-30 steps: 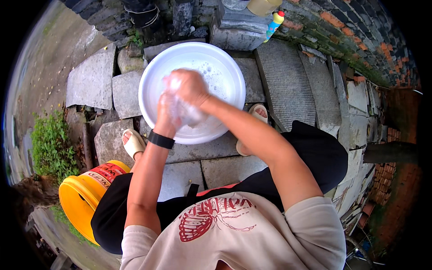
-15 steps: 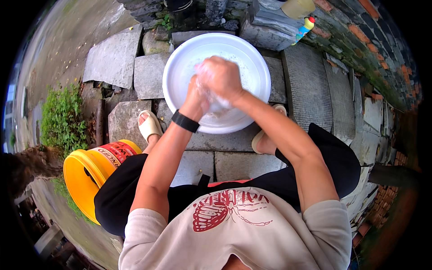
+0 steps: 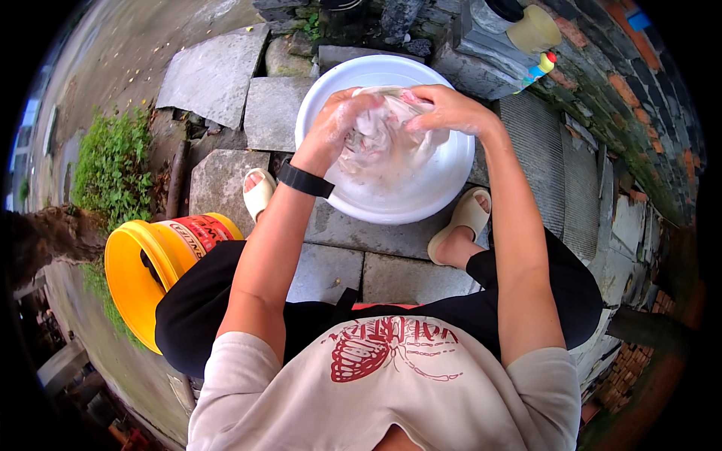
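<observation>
A wet whitish cloth point(image 3: 382, 139) with faint pink-red patches is bunched up above the white plastic basin point(image 3: 451, 177). My left hand point(image 3: 336, 126) grips its left side, fingers curled into the folds and suds on the skin. On the other side my right hand point(image 3: 451, 113) holds the cloth's upper right part between thumb and fingers. The cloth's lower folds hang into the basin, where cloudy water shows. Whether it is a garment, I cannot tell.
A yellow bucket point(image 3: 135, 282) lies tipped by my left knee. Stone slabs point(image 3: 282, 113) pave the ground under the basin. A yellow-and-blue bottle with a red cap point(image 3: 536, 71) stands beside stacked grey blocks point(image 3: 477, 64) at the far right. Green weeds point(image 3: 113, 165) grow at left.
My hands were pressed together around the cloth over the basin. They have moved apart, and the cloth is spread wider between them. The view has shifted slightly.
</observation>
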Demonstrator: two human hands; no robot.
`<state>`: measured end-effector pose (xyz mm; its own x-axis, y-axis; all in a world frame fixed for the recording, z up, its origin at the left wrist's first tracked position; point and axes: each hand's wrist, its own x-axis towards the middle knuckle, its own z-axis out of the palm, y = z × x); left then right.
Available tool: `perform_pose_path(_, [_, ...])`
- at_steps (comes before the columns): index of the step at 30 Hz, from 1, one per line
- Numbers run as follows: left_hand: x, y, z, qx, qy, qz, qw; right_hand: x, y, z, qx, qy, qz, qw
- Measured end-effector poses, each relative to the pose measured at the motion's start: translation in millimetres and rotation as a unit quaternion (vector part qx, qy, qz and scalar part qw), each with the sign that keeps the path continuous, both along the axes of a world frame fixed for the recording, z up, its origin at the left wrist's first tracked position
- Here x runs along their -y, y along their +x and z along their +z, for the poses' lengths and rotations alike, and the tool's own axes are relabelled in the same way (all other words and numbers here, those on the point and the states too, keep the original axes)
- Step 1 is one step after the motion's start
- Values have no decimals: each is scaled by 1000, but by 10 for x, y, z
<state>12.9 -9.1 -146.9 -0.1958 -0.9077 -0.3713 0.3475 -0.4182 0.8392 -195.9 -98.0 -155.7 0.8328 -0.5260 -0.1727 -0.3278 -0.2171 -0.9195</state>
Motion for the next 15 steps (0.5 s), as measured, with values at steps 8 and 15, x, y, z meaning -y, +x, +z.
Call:
perform_pose_path(8, [16, 32, -267, -62, -34, 111, 991, 72, 4, -381, 166, 184, -234, 940])
perform_pose_path(15, [-2, 21, -533, -229, 81, 166, 956, -679, 881, -163, 114, -341, -356, 862])
